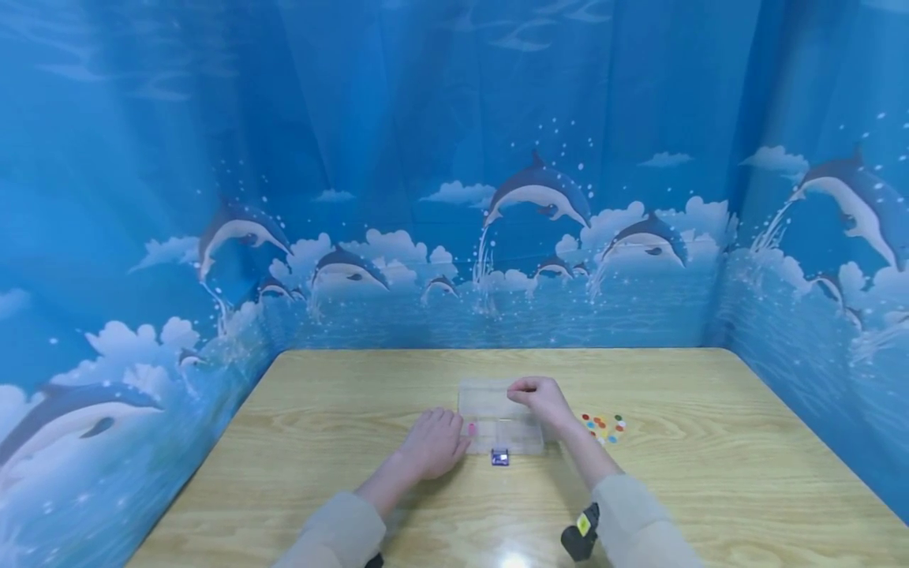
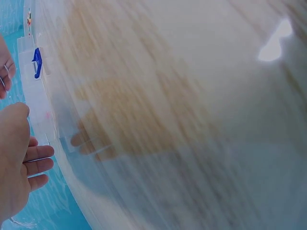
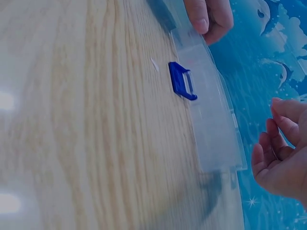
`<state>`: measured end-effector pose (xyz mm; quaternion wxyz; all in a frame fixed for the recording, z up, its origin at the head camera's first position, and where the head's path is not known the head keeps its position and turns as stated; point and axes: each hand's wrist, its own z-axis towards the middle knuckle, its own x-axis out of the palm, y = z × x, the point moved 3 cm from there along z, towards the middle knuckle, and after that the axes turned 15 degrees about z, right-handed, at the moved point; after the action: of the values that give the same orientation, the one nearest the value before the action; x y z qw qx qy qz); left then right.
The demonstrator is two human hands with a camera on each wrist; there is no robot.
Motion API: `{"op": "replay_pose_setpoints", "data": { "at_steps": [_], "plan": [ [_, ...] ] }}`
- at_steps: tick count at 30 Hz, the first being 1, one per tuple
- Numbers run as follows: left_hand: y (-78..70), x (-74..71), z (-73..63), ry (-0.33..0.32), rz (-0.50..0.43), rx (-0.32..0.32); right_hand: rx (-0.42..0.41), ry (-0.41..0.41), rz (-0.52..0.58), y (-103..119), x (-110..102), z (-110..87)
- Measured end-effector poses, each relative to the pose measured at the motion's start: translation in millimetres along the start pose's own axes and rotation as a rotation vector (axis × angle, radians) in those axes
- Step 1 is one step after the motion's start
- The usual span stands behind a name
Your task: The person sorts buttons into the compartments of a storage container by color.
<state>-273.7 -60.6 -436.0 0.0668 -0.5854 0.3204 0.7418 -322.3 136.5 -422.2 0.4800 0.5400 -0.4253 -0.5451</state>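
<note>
A clear plastic box lies on the table with its lid laid back and a blue latch at the near edge. One small pink disc shows in its left part. My left hand rests at the box's left edge, fingers relaxed and fairly straight. Above the lid's right part, my right hand brings thumb and forefinger together. The right wrist view shows those fingertips reddish at the end; whether a small disc sits between them cannot be made out.
Several small coloured discs are scattered on the wooden table right of the box, partly behind my right forearm. A black strap device with a yellow mark sits by the right sleeve. Blue dolphin-print curtain surrounds the table's back and sides.
</note>
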Motion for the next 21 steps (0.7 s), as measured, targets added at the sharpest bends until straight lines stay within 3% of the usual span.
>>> {"op": "replay_pose_setpoints", "data": {
  "at_steps": [21],
  "plan": [
    [0.6, 2.4, 0.2, -0.007, 0.008, 0.006, 0.001, -0.06, 0.021, -5.5, -56.4, -9.9]
  ]
}}
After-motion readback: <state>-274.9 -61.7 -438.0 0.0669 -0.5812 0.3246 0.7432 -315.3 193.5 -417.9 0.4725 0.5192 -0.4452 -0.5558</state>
